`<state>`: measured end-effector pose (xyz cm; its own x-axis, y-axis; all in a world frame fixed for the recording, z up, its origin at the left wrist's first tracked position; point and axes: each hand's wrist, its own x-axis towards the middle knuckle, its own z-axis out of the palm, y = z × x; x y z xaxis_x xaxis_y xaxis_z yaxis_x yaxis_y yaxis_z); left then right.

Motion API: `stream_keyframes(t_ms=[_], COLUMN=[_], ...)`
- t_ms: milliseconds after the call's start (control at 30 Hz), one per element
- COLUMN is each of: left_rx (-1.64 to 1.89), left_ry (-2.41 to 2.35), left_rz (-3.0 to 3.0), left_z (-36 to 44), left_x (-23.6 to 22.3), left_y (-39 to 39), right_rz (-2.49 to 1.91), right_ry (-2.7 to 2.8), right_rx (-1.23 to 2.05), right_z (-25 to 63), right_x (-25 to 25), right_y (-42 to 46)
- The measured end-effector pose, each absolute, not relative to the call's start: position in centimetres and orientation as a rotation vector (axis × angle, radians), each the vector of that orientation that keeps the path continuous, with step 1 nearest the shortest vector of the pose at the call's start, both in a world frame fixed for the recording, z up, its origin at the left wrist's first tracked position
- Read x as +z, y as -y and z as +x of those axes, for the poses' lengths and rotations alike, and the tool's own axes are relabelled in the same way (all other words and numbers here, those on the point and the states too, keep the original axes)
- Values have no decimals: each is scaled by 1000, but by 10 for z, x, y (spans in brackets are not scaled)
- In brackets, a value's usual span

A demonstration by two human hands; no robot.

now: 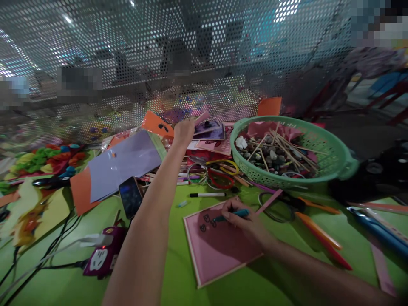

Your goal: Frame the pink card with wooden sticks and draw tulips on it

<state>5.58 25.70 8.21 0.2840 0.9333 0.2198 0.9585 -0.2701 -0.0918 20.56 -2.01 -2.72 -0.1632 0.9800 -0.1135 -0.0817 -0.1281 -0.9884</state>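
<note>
My right hand is closed round a teal pen, its tip at a pink square card with a pale border. Small dark drawn shapes stand near the card's upper left corner. My left hand reaches far forward, seen from the back, its fingers mostly hidden. A pink paper strip sticks out from its fingers. Close by it are an orange card with black marks and purple cards. A black-and-white marker lies beyond the pink card.
A green basket of pebbles and sticks stands at the back right, before a perforated metal screen. Scissors, a phone, lilac paper, a purple power block with cables and orange cutters lie about the green table.
</note>
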Motion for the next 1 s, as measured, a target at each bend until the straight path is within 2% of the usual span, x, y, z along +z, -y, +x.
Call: stream_keyframes(t_ms=[433, 833, 1000], left_rx=[-7, -253, -209], left_ry=[1502, 1728, 1604], left_rz=[-2524, -2287, -2408], left_z=[59, 55, 58], left_x=[62, 86, 78], left_y=[-247, -263, -243], right_rz=[-1143, -1149, -1124], right_ry=[1221, 1227, 1198], right_rx=[1473, 1442, 1487], right_z=[205, 206, 205], right_x=[-25, -28, -27], right_y=[20, 21, 20])
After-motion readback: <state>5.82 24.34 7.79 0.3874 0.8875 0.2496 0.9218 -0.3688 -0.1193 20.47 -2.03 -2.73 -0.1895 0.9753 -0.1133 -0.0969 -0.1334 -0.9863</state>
